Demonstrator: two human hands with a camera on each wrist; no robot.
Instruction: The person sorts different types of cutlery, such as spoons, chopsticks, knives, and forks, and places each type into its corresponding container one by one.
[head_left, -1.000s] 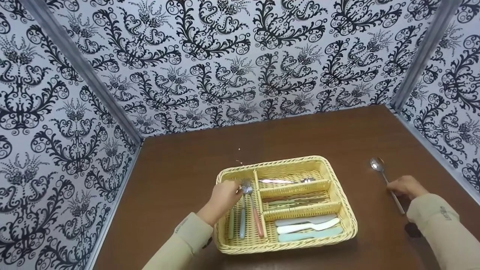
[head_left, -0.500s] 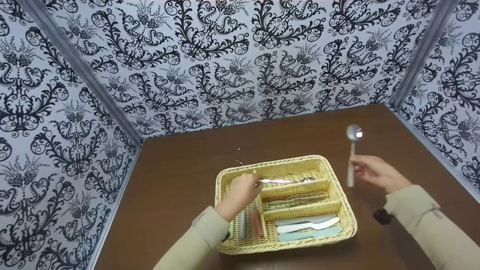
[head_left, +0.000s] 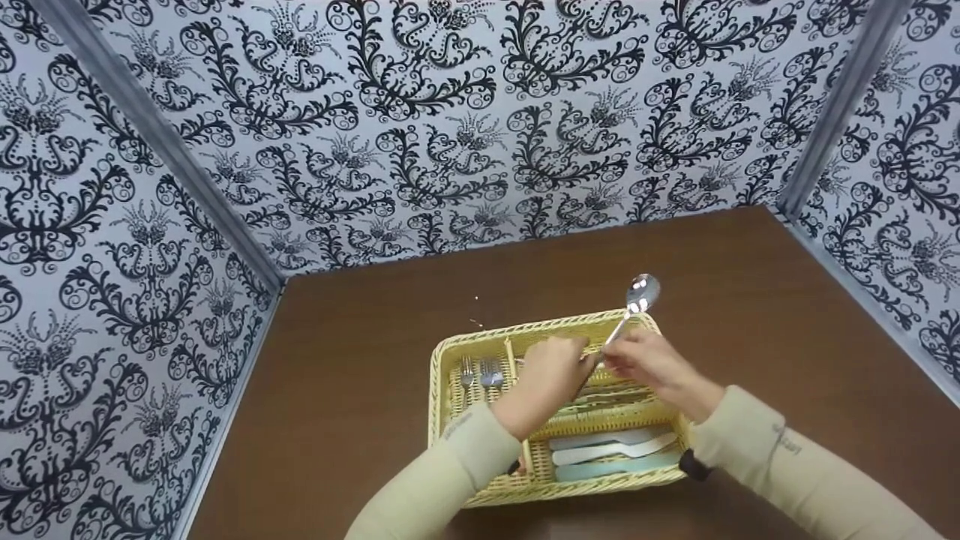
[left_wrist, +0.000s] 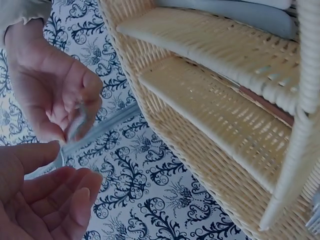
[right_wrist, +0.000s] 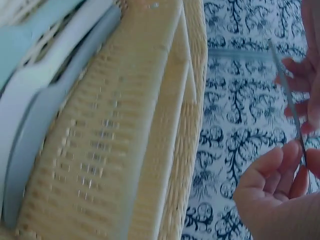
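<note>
The forks (head_left: 480,373) lie left of the left hand (head_left: 551,375), their handles hidden under its forearm. That hand's fingers (left_wrist: 75,197) hang loosely bent, holding nothing, just short of the spoon (head_left: 626,315). The right hand (head_left: 649,364) pinches the spoon's handle; the bowl rises beyond the fingertips, past the far rim of the wicker tray (head_left: 442,420) on the brown surface (head_left: 352,375). Both hands cover the tray's middle compartments. Pastel knives (head_left: 611,454) lie below the wrists.
</note>
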